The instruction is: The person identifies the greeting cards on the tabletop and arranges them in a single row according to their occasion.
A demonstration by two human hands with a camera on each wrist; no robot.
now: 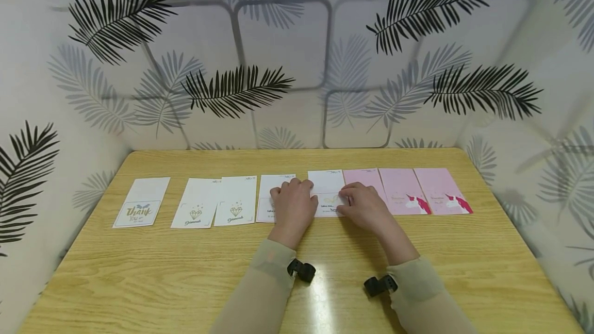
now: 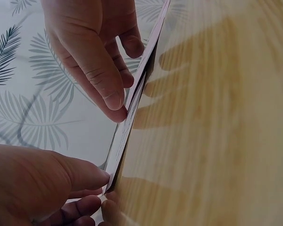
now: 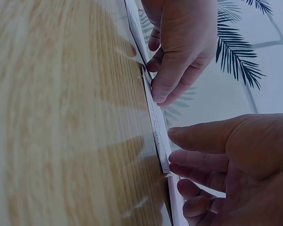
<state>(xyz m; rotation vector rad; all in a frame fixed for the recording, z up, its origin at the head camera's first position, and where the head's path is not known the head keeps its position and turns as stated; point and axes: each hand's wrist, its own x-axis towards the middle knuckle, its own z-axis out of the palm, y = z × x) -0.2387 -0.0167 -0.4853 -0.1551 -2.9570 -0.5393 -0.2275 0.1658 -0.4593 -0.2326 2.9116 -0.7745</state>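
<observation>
One white rectangular paper card, printed with black lettering, lies on the pale wood-grain bench between the hands. The right hand is loosely open, gripping nothing; the left hand touches the card's left end, but whether it pinches cannot be told. Light, even fingertip pressure should straighten it without nudging the neighbouring plain pink paper card. Fingers hide some lettering; both sleeves leave the frame.

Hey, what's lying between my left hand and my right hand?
A white card with lettering lies between your left hand and right hand, as the head view shows.
</observation>
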